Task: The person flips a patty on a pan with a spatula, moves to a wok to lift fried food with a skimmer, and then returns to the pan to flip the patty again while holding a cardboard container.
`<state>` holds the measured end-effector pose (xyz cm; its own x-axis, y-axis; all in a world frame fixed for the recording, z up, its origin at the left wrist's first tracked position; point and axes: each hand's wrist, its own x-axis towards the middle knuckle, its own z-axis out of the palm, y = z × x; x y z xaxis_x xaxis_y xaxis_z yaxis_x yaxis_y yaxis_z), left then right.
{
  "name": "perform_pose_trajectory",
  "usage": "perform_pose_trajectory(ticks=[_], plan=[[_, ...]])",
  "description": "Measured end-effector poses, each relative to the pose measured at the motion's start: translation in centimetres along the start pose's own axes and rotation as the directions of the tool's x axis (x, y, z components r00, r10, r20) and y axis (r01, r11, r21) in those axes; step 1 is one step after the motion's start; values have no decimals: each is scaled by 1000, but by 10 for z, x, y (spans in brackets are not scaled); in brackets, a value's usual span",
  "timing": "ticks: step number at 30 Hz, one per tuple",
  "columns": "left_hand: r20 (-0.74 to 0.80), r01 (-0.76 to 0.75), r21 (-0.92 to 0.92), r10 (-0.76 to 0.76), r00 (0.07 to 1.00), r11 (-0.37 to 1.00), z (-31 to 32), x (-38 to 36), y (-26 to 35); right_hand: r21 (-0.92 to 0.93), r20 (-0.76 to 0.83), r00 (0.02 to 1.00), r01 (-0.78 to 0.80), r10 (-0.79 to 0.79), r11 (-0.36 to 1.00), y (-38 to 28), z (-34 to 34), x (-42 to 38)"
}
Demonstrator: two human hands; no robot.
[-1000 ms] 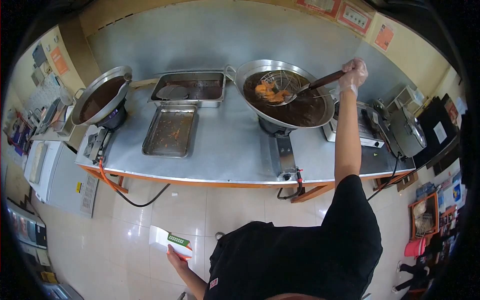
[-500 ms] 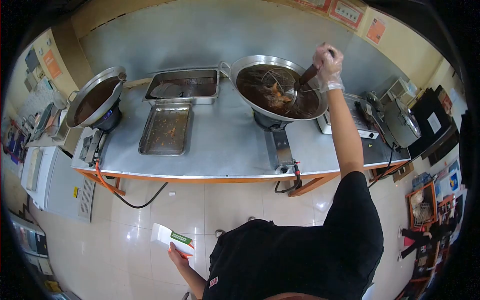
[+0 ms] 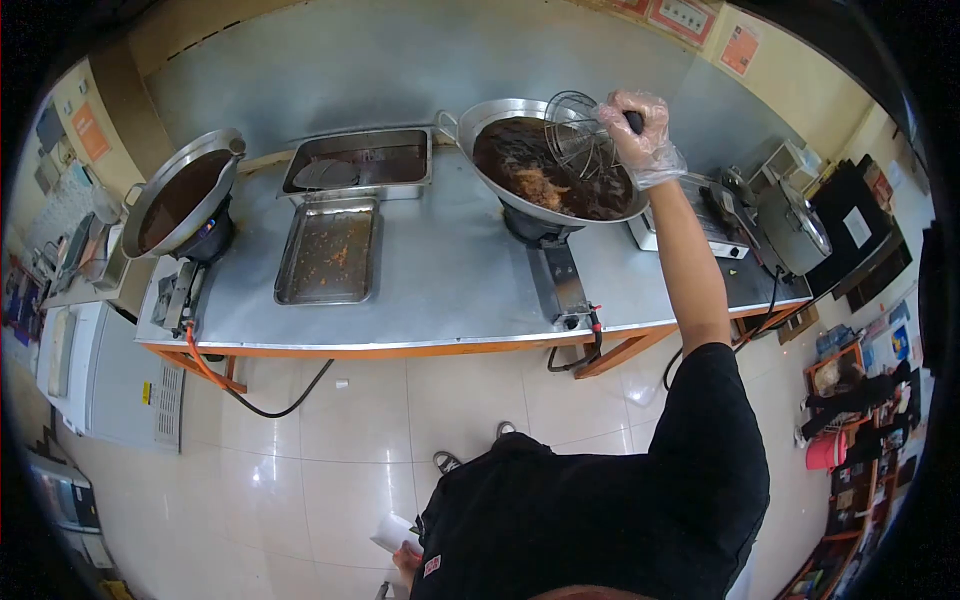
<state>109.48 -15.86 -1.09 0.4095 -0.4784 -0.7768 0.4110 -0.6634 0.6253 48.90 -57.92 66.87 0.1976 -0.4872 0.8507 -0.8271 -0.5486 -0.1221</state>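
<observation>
My right hand [image 3: 640, 130], in a clear plastic glove, is closed round the dark handle of a wire skimmer [image 3: 580, 135] above the large wok at the right. The skimmer's wire basket is tilted over the wok [image 3: 480, 172], near its back rim. Dark oil bubbles in the wok, and a clump of brown fried food [image 3: 540, 187] floats toward the front. Low beside my body, my left hand [image 3: 407, 560] holds a white paper box [image 3: 396, 534], partly hidden by my black clothing.
A second wok [image 3: 185, 195] stands at the left. Between the woks are a deep metal tray [image 3: 400, 188] and a shallow tray with crumbs [image 3: 335, 255]. A lidded pot [image 3: 790, 230] is at the right. A person in dark clothes [image 3: 850, 400] is at the far right.
My right hand has turned and lifted the skimmer basket off the food, toward the wok's back. My left hand has drawn the box down and closer to my body.
</observation>
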Motion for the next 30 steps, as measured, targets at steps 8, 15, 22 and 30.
perform_pose_trajectory(ticks=[8, 15, 22, 30], plan=[[95, -45, 137, 32, 995, 990, 78, 11, 64, -109, 44, 995, -85, 90, 990, 0, 19, -9], [204, -138, 161, 104, 973, 977, 118, 20, 122, 370, -630, 646, -238, 431, 898, 109, -1, -12], [266, -180, 161, 133, 955, 970, 129, 30, 139, 689, -657, 126, -299, 743, 660, 123, -36, -27], [282, -174, 209, 111, 953, 962, 142, 24, 150, 666, -731, 103, -107, 674, 738, 110, -73, -45]])
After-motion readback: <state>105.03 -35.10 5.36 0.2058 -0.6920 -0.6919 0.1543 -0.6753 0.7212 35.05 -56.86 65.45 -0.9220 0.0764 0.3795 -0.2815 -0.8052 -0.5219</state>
